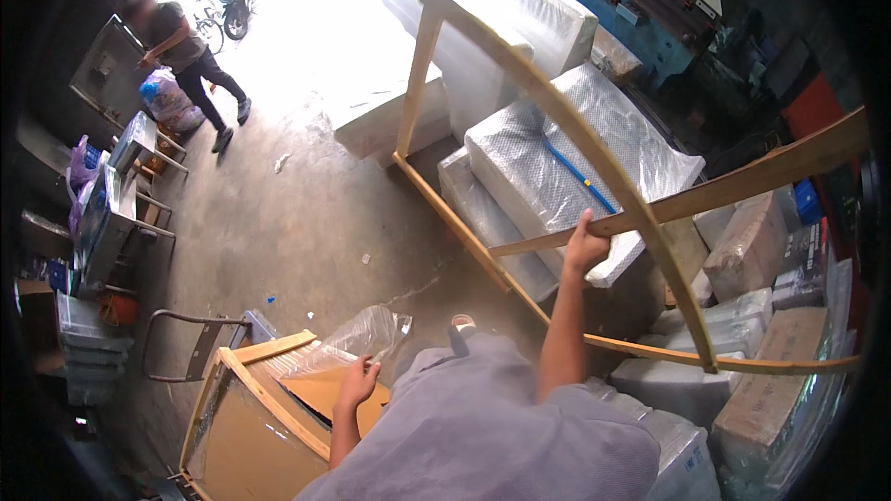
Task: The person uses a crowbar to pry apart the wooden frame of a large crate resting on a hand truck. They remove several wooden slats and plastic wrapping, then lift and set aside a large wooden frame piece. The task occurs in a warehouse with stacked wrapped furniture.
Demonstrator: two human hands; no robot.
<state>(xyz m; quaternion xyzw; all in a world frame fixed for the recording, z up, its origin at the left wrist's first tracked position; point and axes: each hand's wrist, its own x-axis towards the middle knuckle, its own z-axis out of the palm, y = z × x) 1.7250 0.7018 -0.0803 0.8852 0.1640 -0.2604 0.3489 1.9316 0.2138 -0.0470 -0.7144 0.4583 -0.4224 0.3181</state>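
My right hand (586, 243) is raised and closed around the crossbar of a large wooden frame (560, 104). The frame's long, pale slats reach up past the top of the view and across to the right, with one lower bar running near the floor. Down by my left side, my left hand (355, 383) hangs with loosely bent fingers and nothing visible in it. It is beside a wooden crate (278, 408) that has brown cardboard panels. Clear plastic film (357, 332) lies bunched at the crate's far end.
Beyond the frame stand bubble-wrapped furniture pieces (575, 144). Wrapped boxes (756, 250) are stacked at right. A hand cart (186, 343) stands beside the crate. Stools (139, 139) line the left wall, near a standing person (186, 46). Small scraps lie on the concrete floor (278, 223).
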